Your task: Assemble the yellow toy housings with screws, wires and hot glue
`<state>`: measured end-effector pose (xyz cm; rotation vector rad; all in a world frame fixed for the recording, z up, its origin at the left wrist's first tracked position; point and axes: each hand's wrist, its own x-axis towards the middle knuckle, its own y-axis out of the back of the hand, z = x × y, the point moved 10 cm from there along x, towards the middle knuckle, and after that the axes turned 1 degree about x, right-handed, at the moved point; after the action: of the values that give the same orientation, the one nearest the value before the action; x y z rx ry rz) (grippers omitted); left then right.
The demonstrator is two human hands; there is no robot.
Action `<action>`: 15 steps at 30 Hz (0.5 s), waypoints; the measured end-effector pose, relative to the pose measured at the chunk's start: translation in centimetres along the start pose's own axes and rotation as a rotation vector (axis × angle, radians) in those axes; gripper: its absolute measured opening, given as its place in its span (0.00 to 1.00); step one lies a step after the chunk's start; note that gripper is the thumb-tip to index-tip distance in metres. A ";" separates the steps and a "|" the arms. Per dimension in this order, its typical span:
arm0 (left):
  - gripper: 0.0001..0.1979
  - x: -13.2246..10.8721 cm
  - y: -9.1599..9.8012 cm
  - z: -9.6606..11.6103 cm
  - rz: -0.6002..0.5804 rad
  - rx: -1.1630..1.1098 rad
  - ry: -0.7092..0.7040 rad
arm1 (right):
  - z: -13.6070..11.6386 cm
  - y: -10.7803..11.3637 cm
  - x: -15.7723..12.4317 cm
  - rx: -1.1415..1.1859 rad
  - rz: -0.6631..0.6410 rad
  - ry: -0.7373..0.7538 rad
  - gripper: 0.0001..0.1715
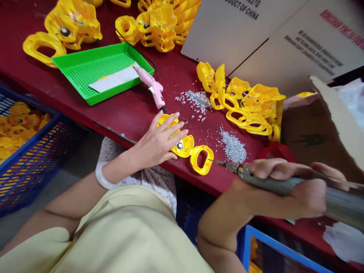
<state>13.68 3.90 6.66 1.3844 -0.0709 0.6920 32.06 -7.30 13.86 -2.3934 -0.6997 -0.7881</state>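
My left hand (160, 142) lies over a yellow plastic shell (184, 146) at the table's front edge. Its fingers are stretched out and spread, and they cover part of the shell. A small round metal piece shows inside the shell, and a ring-shaped handle (202, 160) sticks out at its right end. Wrapped in my right hand (292, 185) is an electric screwdriver (284, 185), held nearly level. Its thin bit points left, beside the ring's right edge; whether it touches the ring I cannot tell.
Two piles of small screws (233, 146) (197, 100) lie beyond the shell. A pink glue gun (150, 85) leans on a green tray (93, 99). Yellow shells (256, 102) are stacked right and at the back, near white cartons (256, 41). Blue crates (31, 170) stand below the table.
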 end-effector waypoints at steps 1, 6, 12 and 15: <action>0.30 -0.3 0.2 0.4 0.025 0.020 -0.004 | 0.0 1.5 0.0 -0.080 0.083 -0.013 0.11; 0.09 -1.0 -1.1 4.8 0.177 0.163 -0.146 | 0.5 6.9 -1.3 -0.398 0.363 -0.098 0.09; 0.07 -1.4 -1.7 5.1 0.290 0.178 -0.150 | -0.2 9.8 -1.6 -0.570 0.349 -0.018 0.13; 0.08 -2.4 -0.7 4.1 0.291 0.158 -0.165 | -1.6 11.1 -1.3 -0.692 0.348 0.066 0.17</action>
<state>13.50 -0.89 5.86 1.5990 -0.3610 0.8369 37.29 -16.84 10.72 -2.9523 0.0552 -1.0703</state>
